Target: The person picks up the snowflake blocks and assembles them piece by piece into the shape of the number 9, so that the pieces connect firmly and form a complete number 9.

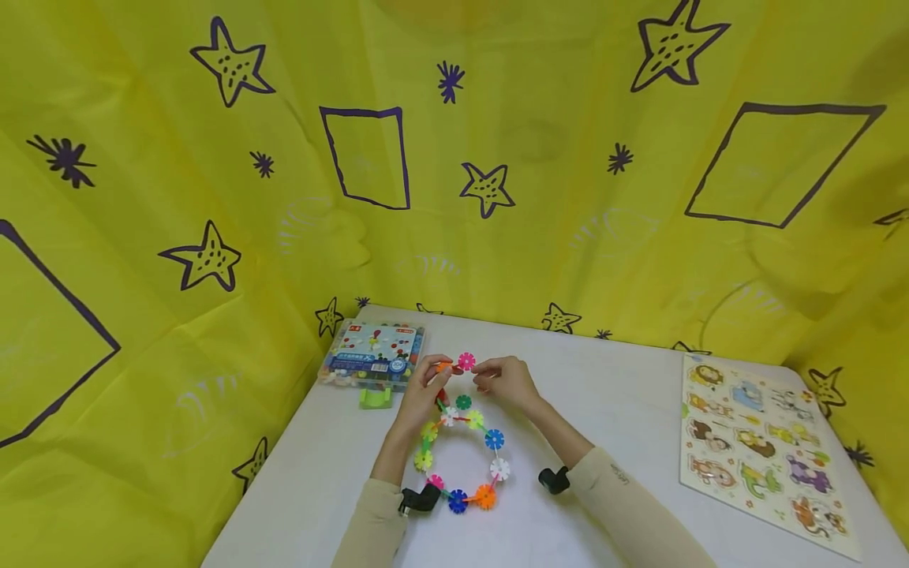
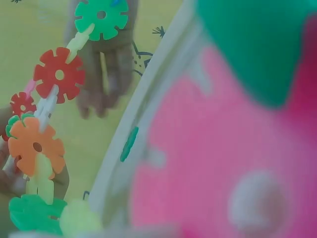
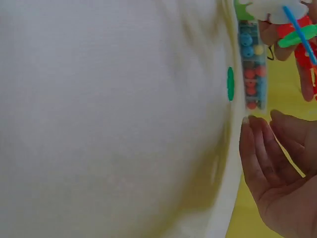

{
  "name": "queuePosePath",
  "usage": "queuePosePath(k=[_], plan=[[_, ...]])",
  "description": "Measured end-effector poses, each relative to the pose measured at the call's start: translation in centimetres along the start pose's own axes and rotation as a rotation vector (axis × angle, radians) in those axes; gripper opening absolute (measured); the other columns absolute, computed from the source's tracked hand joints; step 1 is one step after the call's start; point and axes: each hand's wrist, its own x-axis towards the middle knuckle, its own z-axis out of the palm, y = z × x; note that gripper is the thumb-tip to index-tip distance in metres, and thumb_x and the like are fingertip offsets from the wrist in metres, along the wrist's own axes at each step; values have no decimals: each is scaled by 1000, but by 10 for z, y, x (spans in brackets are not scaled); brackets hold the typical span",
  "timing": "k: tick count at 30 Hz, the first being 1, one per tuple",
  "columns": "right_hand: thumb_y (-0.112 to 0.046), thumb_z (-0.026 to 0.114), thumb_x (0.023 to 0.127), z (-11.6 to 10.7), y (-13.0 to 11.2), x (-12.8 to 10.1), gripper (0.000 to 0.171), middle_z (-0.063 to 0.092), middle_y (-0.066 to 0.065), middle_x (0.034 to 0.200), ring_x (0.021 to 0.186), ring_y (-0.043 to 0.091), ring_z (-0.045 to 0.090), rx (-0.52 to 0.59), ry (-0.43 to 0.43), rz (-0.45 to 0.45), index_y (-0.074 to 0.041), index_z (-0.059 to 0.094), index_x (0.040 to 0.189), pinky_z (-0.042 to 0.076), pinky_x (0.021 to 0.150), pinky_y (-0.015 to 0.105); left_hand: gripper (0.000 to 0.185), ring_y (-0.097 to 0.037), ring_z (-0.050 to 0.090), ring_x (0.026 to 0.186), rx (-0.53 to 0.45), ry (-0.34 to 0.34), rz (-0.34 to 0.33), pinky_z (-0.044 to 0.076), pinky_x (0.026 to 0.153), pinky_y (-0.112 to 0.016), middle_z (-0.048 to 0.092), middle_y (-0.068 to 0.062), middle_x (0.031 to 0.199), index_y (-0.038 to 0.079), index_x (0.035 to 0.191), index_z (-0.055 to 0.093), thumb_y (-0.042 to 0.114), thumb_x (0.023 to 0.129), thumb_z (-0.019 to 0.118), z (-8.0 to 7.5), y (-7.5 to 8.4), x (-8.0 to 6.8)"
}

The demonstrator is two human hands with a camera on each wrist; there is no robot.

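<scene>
A ring of coloured snowflake discs (image 1: 461, 457) joined by sticks lies on the white table (image 1: 625, 410) between my forearms. My left hand (image 1: 442, 368) pinches the ring's raised top end at an orange piece (image 1: 443, 367), with a pink disc (image 1: 465, 361) just beside it. My right hand (image 1: 483, 371) hovers with its fingertips next to the pink disc; in the right wrist view its fingers (image 3: 252, 144) are loosely straight and hold nothing. The left wrist view shows green (image 2: 101, 17), red (image 2: 59, 74) and orange discs (image 2: 34, 146) in a chain, behind a blurred pink disc (image 2: 233, 163).
A clear box of spare pieces (image 1: 372, 355) sits at the table's far left corner, with a green piece (image 1: 375, 398) in front of it. An animal puzzle board (image 1: 760, 442) lies along the right side. Yellow star-printed cloth (image 1: 213, 260) surrounds the table.
</scene>
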Motion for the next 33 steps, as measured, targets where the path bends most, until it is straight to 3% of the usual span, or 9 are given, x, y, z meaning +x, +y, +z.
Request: queuePosePath(k=[2, 6, 12, 16, 20, 24, 27, 30, 33], plan=[[-10, 80, 92, 4, 4, -2, 17, 77, 3, 90, 78, 16, 71, -144, -48, -26, -4, 80, 108, 59, 69, 29, 36, -15, 51, 60, -2, -3, -12, 46, 57, -22, 70, -17, 126, 9, 139, 54, 29, 109, 57, -1, -1, 1], [-15, 85, 89, 12, 5, -4, 21, 72, 0, 93, 85, 16, 65, -309, -129, -93, -8, 81, 109, 56, 75, 33, 37, -14, 52, 60, -9, -13, -23, 47, 58, -21, 71, -17, 123, 9, 138, 55, 30, 109, 58, -3, -3, 2], [-15, 88, 85, 18, 3, -3, 20, 69, 2, 90, 83, 16, 62, -400, -162, -141, -7, 81, 102, 54, 73, 35, 40, -14, 51, 60, -11, -32, -15, 47, 58, -21, 70, -19, 124, 9, 142, 54, 32, 109, 57, -4, -4, 1], [-12, 90, 82, 17, 3, -3, 19, 68, 0, 86, 79, 14, 63, -340, -147, -99, -7, 76, 94, 55, 72, 32, 42, -14, 52, 60, -8, -39, -10, 46, 57, -21, 71, -18, 123, 10, 144, 57, 34, 110, 55, -3, -3, 1], [-7, 88, 82, 11, 5, -5, 17, 67, 0, 79, 72, 14, 62, -206, -101, -49, -7, 73, 90, 54, 66, 28, 40, -13, 54, 61, 1, -40, -22, 44, 57, -21, 71, -18, 125, 10, 139, 61, 36, 109, 56, -2, -3, 1], [-8, 86, 86, 1, 4, -10, 9, 73, 0, 79, 70, 17, 69, -53, 18, -14, -10, 79, 90, 56, 63, 30, 39, -13, 54, 62, 6, -35, -34, 43, 58, -20, 67, -23, 129, 9, 133, 64, 38, 108, 57, 0, -4, 2], [-10, 86, 86, -6, 2, -13, 6, 77, 1, 83, 75, 21, 75, 65, 133, -18, -11, 82, 90, 61, 71, 42, 39, -14, 54, 63, -4, -20, -52, 44, 59, -21, 66, -22, 128, 8, 132, 64, 38, 107, 59, 2, -4, 2], [-10, 87, 86, -12, -1, -15, 7, 78, 5, 86, 79, 24, 76, 154, 212, -45, -10, 82, 91, 61, 78, 53, 40, -15, 54, 64, -17, 2, -92, 45, 60, -22, 66, -21, 116, 9, 131, 64, 40, 106, 61, 3, -4, 1], [-11, 87, 86, -16, -3, -17, 7, 78, 6, 87, 79, 25, 77, 175, 249, -73, -9, 82, 91, 62, 78, 49, 41, -16, 55, 65, -17, 19, -128, 45, 61, -23, 62, -18, 98, 11, 130, 65, 44, 105, 62, 4, -3, 1]])
